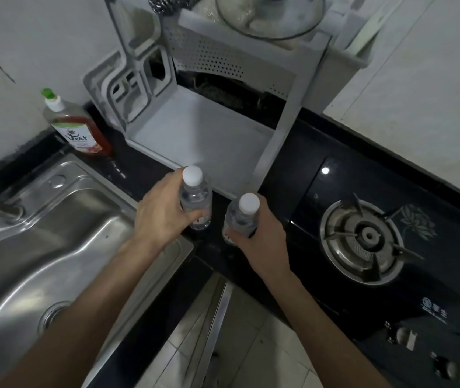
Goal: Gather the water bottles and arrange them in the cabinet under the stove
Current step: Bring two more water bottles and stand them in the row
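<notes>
On the dark counter between sink (55, 236) and stove (363, 236), a person grips two water bottles, one in each hand. Left hand (161, 214) wraps its fingers and thumb round the left bottle (195, 200), which stands just near of the white rack (209, 135); right hand (259, 236) curls round the right bottle (241, 217), slightly nearer and just beside the first, the two bottles apart. Whether either base rests on the counter or is lifted clear cannot be told, as the hands hide the lower parts.

Both bottles stand close to upright, long axes vertical, white caps pointing up toward the camera, the right one tipped a little to the right.

Gathering appears to be the step in hand, with the cabinet under the stove out of view below. Doing it well likely means holding each bottle firmly at mid-body, since thin clear plastic can buckle or slip, keeping caps up, and carrying them low past the counter's edge without knocking the rack post or the soap bottle (77, 127) far left.
</notes>
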The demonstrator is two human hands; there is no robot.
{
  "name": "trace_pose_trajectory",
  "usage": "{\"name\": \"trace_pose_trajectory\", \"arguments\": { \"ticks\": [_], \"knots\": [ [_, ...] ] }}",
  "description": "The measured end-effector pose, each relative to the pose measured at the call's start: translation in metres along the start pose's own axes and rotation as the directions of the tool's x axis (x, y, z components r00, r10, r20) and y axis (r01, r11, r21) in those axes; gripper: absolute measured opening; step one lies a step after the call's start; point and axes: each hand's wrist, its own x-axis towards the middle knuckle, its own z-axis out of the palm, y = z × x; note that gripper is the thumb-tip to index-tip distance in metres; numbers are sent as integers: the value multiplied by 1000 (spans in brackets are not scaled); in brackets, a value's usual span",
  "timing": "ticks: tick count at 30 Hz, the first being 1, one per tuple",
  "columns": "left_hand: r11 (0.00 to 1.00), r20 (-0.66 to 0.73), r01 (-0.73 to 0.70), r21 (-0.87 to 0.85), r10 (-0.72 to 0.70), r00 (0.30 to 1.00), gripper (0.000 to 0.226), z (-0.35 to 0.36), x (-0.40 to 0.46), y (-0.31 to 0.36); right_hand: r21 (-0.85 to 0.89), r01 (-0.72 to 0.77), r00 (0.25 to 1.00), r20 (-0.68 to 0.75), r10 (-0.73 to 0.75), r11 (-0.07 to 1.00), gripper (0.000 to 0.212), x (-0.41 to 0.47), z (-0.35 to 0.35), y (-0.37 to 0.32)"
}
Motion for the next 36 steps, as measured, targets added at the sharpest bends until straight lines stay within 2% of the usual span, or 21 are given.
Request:
{"name": "trace_pose_trajectory", "arguments": {
  "ticks": [6,11,18,22,24,28,33,36],
  "knots": [
    [993,-15,0,-120,-1,1000,66,11,1,0,22,-14,1000,-13,14,1000,70,2,-3,1],
    [992,-93,-29,-127,17,996,71,10,-18,5,75,-26,996,-80,32,997,61,-13,-13,0],
    [991,-62,-21,-134,13,998,75,-5,-83,34,102,-38,995,-88,47,994,66,-66,-62,-13],
    [974,-77,-69,-218,54,996,66,-16,-131,63,56,-3,994,-110,10,998,59,-106,-95,-23],
    [965,-40,-83,-250,75,996,63,-20,-152,79,48,-14,991,-131,20,999,55,-131,-111,-26],
    [934,-65,-169,-316,156,986,56,-26,-196,111,32,-15,973,-232,22,999,43,-188,-140,-27],
    [929,-85,-238,-282,223,971,49,-25,-258,142,115,-6,952,-302,40,993,38,-267,-163,-17],
    [921,-80,-284,-268,273,959,43,-23,-305,160,127,-34,953,-296,71,991,45,-318,-171,-9]
  ]
}}
